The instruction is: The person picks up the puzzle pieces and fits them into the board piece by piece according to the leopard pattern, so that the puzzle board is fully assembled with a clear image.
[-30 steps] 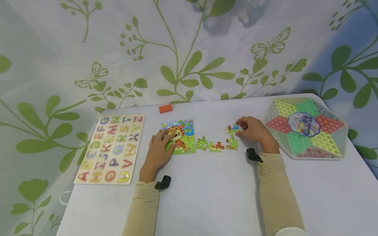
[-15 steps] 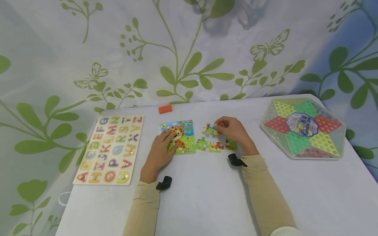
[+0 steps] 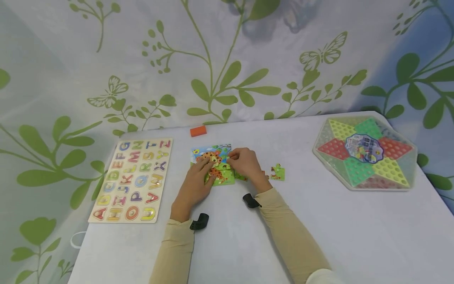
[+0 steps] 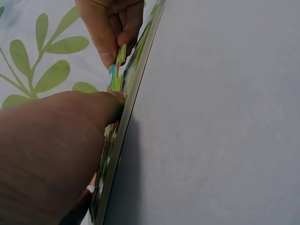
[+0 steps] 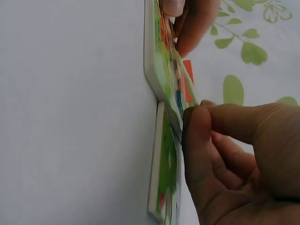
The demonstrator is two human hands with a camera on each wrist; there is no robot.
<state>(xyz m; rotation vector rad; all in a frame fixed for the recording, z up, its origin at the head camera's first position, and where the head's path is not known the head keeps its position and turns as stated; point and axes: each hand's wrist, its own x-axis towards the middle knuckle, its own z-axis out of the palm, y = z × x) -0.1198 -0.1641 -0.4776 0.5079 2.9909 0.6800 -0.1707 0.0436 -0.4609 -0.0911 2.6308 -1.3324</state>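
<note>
My left hand (image 3: 195, 181) rests over the left part of a leopard jigsaw puzzle board (image 3: 227, 182), its thumb along the lower side. In the left wrist view, that thumb lies right at a green and blue puzzle piece (image 4: 117, 80). My right hand (image 3: 245, 162) pinches this piece between thumb and fingertips, tilted over the right half of the board. A green loose piece (image 5: 165, 176) lies against the board's right edge, partly under my right hand. Farther right, another loose piece (image 3: 278, 172) shows fully, while the one between them is mostly hidden by the right wrist.
On the left lies a wooden alphabet board (image 3: 133, 181) with coloured letters. A hexagonal checkers board (image 3: 365, 152) sits at the right. Behind the puzzle is an orange block (image 3: 198, 131), near the table's back edge and a leaf-patterned curtain (image 3: 227, 75).
The right hand has carried the puzzle piece leftward from the right of the loose pieces to over the board. My left hand stays on the board, its thumb shifted slightly.
</note>
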